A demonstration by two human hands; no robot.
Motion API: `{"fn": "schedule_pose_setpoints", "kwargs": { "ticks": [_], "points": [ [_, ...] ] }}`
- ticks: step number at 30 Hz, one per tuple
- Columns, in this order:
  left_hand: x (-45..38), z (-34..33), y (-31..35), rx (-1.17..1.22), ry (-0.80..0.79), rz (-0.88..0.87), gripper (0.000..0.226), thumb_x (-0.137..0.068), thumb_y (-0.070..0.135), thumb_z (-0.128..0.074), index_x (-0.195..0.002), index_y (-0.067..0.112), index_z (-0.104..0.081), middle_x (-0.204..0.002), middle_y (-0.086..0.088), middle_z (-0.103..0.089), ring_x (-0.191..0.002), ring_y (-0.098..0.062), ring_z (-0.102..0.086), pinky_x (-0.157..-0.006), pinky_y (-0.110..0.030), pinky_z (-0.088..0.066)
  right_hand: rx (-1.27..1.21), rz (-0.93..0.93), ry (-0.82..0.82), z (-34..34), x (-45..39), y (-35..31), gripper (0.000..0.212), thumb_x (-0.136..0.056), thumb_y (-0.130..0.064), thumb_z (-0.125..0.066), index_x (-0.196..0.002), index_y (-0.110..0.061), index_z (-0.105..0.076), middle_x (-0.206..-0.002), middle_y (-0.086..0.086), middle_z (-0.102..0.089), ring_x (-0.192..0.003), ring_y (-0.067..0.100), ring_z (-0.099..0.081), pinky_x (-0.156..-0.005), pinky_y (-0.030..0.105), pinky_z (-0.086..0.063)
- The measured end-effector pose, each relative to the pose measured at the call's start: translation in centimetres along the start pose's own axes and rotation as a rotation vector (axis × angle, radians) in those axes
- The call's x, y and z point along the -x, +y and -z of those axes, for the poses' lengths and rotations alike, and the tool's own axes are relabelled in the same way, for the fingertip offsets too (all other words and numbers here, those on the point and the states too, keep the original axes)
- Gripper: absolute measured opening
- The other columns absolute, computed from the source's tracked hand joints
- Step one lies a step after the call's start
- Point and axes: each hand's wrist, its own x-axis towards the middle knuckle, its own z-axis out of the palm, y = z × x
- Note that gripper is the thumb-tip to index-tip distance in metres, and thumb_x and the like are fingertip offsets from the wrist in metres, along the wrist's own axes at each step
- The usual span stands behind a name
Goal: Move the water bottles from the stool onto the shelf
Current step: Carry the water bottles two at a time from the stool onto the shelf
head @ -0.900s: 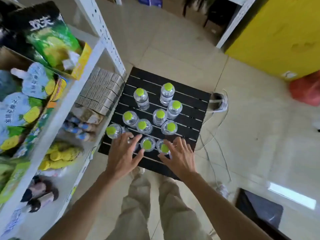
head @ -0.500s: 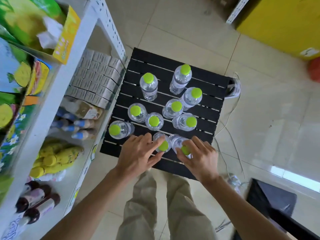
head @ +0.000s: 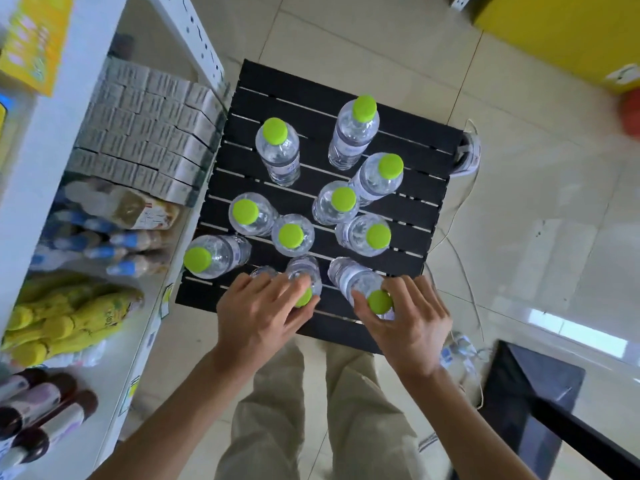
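I see my left hand (head: 258, 315) closing its grip on one near bottle (head: 304, 277), hiding most of its cap; my right hand (head: 407, 323) grips another bottle (head: 356, 280) on the stool (head: 346, 88).

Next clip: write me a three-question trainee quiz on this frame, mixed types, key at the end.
1. True or false: both hands are on bottles at the near edge of the stool.
2. Which hand's fingers close around a bottle neck with its green cap in plain view? A) left hand B) right hand C) neither
3. On which side of the stool does the shelf stand, the person's left or right?

Key:
1. True: the left hand and right hand each rest on a near bottle.
2. B: the cap shows between the right fingers.
3. Left.
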Motion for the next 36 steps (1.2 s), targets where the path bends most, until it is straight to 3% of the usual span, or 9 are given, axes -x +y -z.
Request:
{"fn": "schedule_pose_setpoints", "kwargs": {
  "ticks": [9,16,18,21,24,28,32,36],
  "points": [
    [0.2,-0.5,0.3,-0.107,0.050,0.031,0.033,-0.091,0.042,-0.079,-0.084,0.010,-0.080,-0.066,-0.002,-0.067,-0.055,-0.023,-0.059,-0.053,-0.036,-0.045,0.006,0.051,-0.027,-0.2,-0.2,0.3,0.048,-0.089,-0.047,-0.075,-0.059,-0.017,-0.051,-0.051,-0.001,-0.050,-0.051,0.025,-0.046,-0.045,0.033,-0.042],
    [0.0,-1.4,1.2,-0.147,0.204,0.048,0.034,-0.087,0.039,-0.083,-0.072,0.010,-0.075,-0.057,0.001,-0.065,-0.049,-0.021,-0.057,-0.050,-0.033,-0.046,-0.072,0.214,-0.036,-0.1,-0.8,2.0,0.048,-0.090,-0.043,-0.075,-0.059,-0.019,-0.047,-0.047,-0.001,-0.045,-0.049,0.024,-0.041,-0.043,0.031,-0.040],
    [0.2,-1.6,1.6,-0.183,0.255,0.120,0.032,-0.088,0.040,-0.082,-0.075,0.011,-0.078,-0.059,0.002,-0.069,-0.052,-0.022,-0.060,-0.053,-0.033,-0.046,-0.090,0.251,-0.042,0.1,-0.4,2.6,0.047,-0.089,-0.042,-0.075,-0.060,-0.019,-0.047,-0.048,-0.001,-0.046,-0.050,0.025,-0.042,-0.043,0.031,-0.041],
    [1.3,-1.6,2.1,-0.238,0.347,0.379,0.032,-0.088,0.043,-0.084,-0.079,0.012,-0.078,-0.066,0.001,-0.072,-0.059,-0.025,-0.062,-0.060,-0.037,-0.045,-0.120,0.299,-0.055,0.3,-0.1,3.4,0.047,-0.090,-0.044,-0.074,-0.061,-0.018,-0.048,-0.049,-0.001,-0.048,-0.051,0.025,-0.043,-0.044,0.032,-0.043],
    [2.2,-1.7,2.9,-0.232,0.410,0.541,0.037,-0.088,0.045,-0.083,-0.080,0.010,-0.076,-0.068,-0.003,-0.070,-0.059,-0.026,-0.059,-0.058,-0.038,-0.045,-0.135,0.309,-0.051,0.3,-0.1,3.6,0.048,-0.093,-0.046,-0.071,-0.061,-0.019,-0.048,-0.050,0.000,-0.049,-0.052,0.026,-0.045,-0.044,0.033,-0.044],
    [2.1,-2.5,4.1,-0.232,0.401,0.394,0.037,-0.089,0.045,-0.081,-0.076,0.010,-0.075,-0.064,-0.003,-0.067,-0.057,-0.027,-0.060,-0.053,-0.036,-0.050,-0.137,0.300,-0.044,0.2,-0.2,3.2,0.051,-0.094,-0.051,-0.066,-0.061,-0.020,-0.044,-0.050,-0.001,-0.048,-0.054,0.023,-0.042,-0.041,0.029,-0.038],
    [0.7,-2.9,3.6,-0.242,0.371,0.174,0.040,-0.087,0.043,-0.079,-0.069,0.009,-0.067,-0.051,0.000,-0.060,-0.045,-0.020,-0.055,-0.044,-0.027,-0.044,-0.100,0.354,-0.028,0.0,-0.4,3.5,0.053,-0.092,-0.054,-0.069,-0.061,-0.020,-0.043,-0.048,-0.002,-0.042,-0.052,0.021,-0.040,-0.041,0.024,-0.032],
    [0.2,-1.7,3.0,-0.244,0.358,0.118,0.034,-0.083,0.040,-0.075,-0.071,0.009,-0.066,-0.046,0.001,-0.054,-0.041,-0.019,-0.053,-0.042,-0.023,-0.039,-0.081,0.446,-0.011,0.2,-1.5,3.8,0.054,-0.086,-0.052,-0.076,-0.058,-0.018,-0.045,-0.048,-0.002,-0.035,-0.050,0.019,-0.029,-0.047,0.022,-0.021]
  ]
}}
